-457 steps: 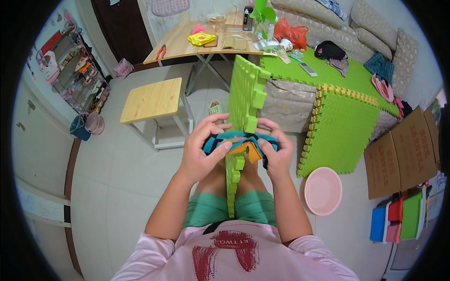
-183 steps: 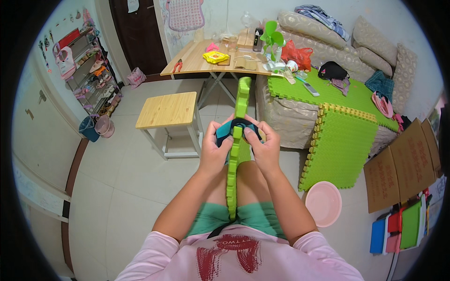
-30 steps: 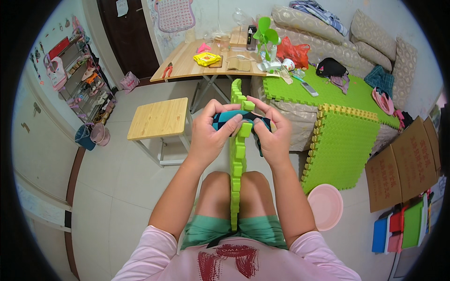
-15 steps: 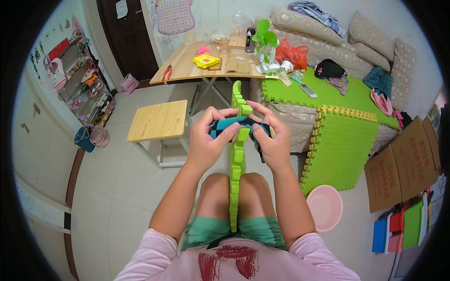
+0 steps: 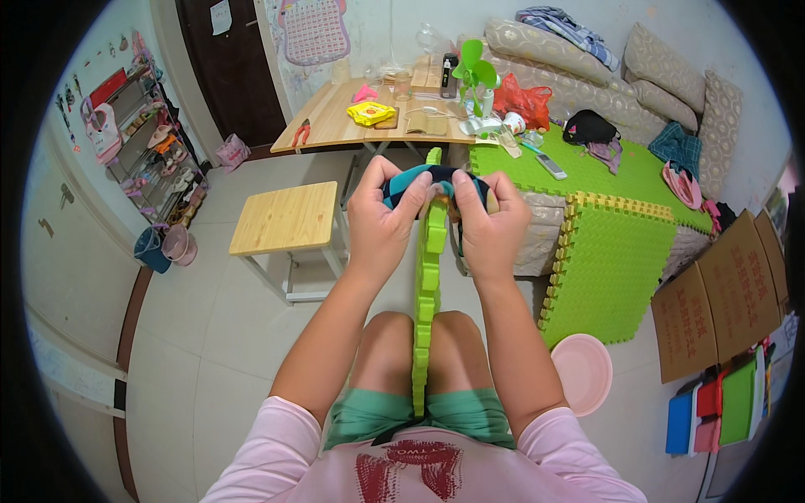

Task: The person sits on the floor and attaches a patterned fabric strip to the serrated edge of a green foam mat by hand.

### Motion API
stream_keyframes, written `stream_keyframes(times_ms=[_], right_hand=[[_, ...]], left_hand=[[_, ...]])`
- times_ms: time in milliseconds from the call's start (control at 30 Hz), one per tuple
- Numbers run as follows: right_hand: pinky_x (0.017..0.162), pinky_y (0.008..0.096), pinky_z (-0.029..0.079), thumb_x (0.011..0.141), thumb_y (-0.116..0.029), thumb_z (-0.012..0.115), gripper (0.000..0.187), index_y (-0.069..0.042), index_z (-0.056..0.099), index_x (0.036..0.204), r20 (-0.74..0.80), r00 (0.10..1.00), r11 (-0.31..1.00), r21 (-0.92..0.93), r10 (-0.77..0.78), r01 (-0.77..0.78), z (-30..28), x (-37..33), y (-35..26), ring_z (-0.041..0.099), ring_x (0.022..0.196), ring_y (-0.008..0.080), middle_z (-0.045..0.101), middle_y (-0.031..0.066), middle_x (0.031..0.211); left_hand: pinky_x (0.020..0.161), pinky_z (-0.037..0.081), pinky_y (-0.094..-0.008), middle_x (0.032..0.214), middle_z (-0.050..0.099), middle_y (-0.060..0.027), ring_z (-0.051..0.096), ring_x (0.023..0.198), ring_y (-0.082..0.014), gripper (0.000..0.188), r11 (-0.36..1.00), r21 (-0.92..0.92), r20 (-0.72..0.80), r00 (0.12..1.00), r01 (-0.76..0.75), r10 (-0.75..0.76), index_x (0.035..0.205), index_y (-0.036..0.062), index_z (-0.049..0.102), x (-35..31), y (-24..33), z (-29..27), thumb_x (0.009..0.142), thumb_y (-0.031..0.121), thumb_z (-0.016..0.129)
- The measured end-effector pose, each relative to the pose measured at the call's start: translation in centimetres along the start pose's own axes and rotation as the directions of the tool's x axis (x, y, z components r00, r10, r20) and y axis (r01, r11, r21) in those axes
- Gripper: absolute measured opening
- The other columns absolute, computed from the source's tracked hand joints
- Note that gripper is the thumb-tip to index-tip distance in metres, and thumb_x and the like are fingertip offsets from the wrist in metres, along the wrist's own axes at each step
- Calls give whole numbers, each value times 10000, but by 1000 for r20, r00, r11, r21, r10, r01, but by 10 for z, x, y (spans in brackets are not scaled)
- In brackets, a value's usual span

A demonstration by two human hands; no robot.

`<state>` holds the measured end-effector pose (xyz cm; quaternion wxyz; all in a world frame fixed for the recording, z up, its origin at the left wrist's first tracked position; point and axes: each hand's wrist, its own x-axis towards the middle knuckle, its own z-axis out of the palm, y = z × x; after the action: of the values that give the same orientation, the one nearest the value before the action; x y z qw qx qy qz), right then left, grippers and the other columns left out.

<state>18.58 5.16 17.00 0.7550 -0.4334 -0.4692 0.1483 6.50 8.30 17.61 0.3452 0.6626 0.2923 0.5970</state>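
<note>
A green foam mat tile [image 5: 428,285] stands on edge between my knees, its toothed rim facing up at me. Across the upper part of that rim lies a teal and dark blue cloth [image 5: 440,174]. My left hand [image 5: 381,214] grips the cloth's left end, thumb pressed on top. The other end is pinched in my right hand [image 5: 490,225], thumb also on top. Between the two thumbs the cloth is bunched over the tile's edge. My fingers behind it are partly hidden.
A wooden stool [image 5: 285,216] is on the left. Ahead, a wooden table [image 5: 323,109] bears red-handled pliers [image 5: 302,134] and a yellow packet [image 5: 369,112]. Stacked green foam mats [image 5: 608,268] lean at the right, near a pink basin [image 5: 581,375] and a cardboard box [image 5: 721,293].
Both hands have moved up and away along the tile's edge with the cloth. Both thumbs now lie closer together on top of it.
</note>
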Motion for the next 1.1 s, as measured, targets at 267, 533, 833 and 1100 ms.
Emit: stream_keyframes(times_ms=[267, 533, 833, 1100], right_hand=[[765, 208, 424, 917, -262, 509, 346, 66, 573, 1006, 426, 755, 647, 396, 499, -651, -4, -18, 2, 548, 840, 107, 600, 77, 957], [950, 309, 333, 911, -205, 496, 270, 50, 578, 887, 466, 868, 838, 394, 171, -377, -12, -43, -18, 439, 1144, 179, 390, 214, 1329], [1039, 414, 248, 870, -224, 547, 299, 48, 538, 747, 540, 842, 851, 448, -13, -274, -48, -120, 31, 365, 1244, 335, 296, 279, 1379], [1055, 431, 220, 877, -269, 557, 338, 38, 523, 739, 586, 804, 809, 421, 102, -410, -66, -177, 49, 303, 1282, 372, 254, 298, 1388]], left_hand=[[739, 432, -219, 934, 573, -62, 532, 834, -90, 317, 894, -372, 28, 966, 250, -258, 992, 22, 515, -25, -10, 12, 934, 330, 462], [680, 427, -179, 1019, 544, -36, 512, 811, -50, 473, 785, -580, 95, 975, 218, -201, 1258, -18, 400, -54, 36, 0, 943, 334, 414], [1031, 229, -429, 1442, 168, -252, 289, 1288, -338, 356, 912, -411, 153, 985, -7, 76, 743, 47, 414, -141, -38, -12, 912, 361, 413], [1058, 165, -455, 1433, 140, -272, 214, 1320, -379, 350, 895, -428, 208, 977, 128, -40, 760, 31, 444, -200, -58, -24, 911, 346, 431]])
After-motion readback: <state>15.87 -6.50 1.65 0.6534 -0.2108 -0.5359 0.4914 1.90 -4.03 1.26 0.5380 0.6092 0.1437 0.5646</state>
